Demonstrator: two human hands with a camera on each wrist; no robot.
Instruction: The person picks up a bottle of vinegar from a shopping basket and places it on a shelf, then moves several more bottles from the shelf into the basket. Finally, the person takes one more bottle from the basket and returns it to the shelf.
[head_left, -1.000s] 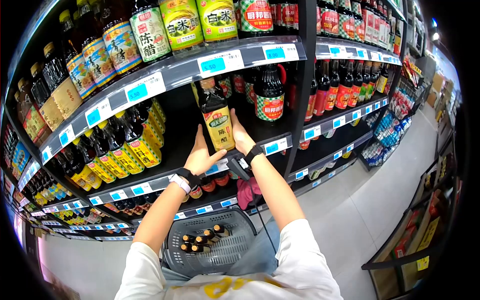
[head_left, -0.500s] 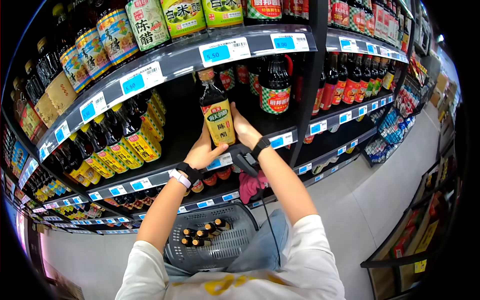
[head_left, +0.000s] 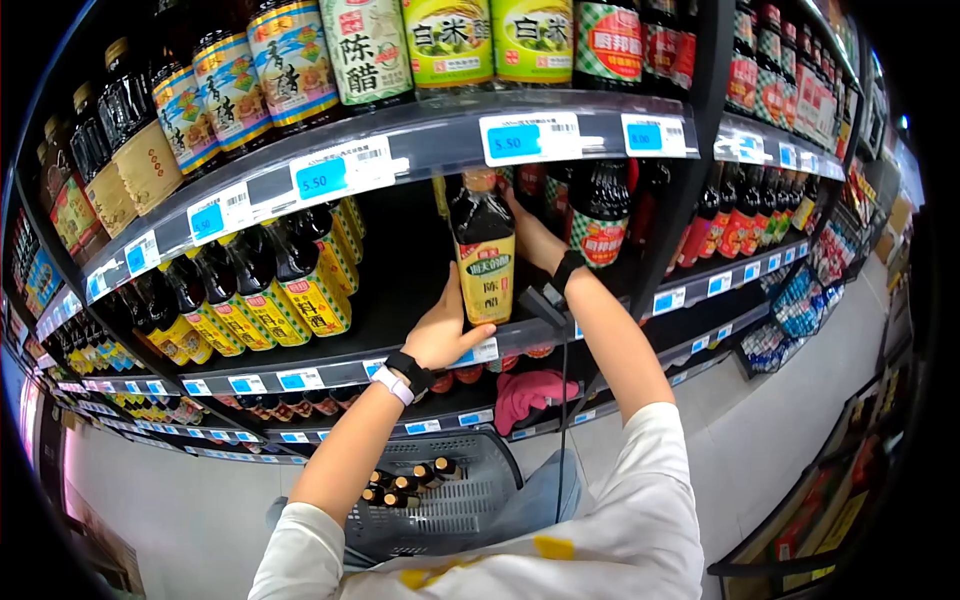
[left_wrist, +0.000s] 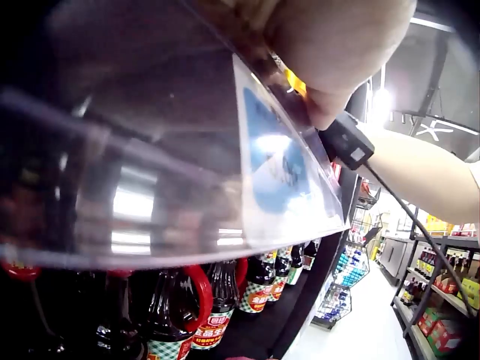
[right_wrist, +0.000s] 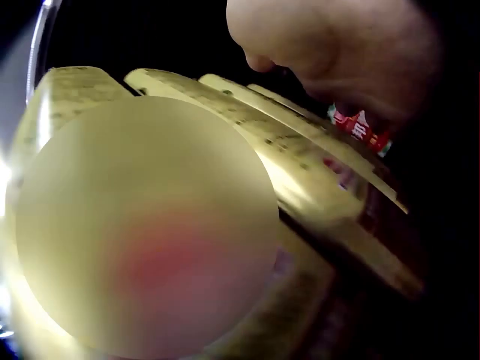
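Observation:
A dark vinegar bottle with a yellow label point(head_left: 487, 270) stands upright at the front of the shelf point(head_left: 385, 285). My left hand point(head_left: 445, 332) rests along its lower left side, thumb extended across the front near the base. Past the bottle's right side reaches my right hand point(head_left: 535, 238), its fingertips partly hidden behind the bottle. The right wrist view shows several yellow-labelled bottles point(right_wrist: 300, 161) lined up one behind another, with the right hand beside the farther ones. In the left wrist view, the left hand lies above a clear price rail point(left_wrist: 165, 172).
Yellow-labelled cooking wine bottles point(head_left: 315, 300) stand to the left, a dark bottle with a checked label point(head_left: 598, 225) to the right. Overhead runs a shelf edge with price tags point(head_left: 530, 138). Below are a pink cloth point(head_left: 530, 400) and a grey basket point(head_left: 470, 515) holding several bottles.
My right hand has slid from the front bottle's right side deeper into the shelf. The left hand stays at its lower left. The head view has shifted, moving the shelf rightward in frame.

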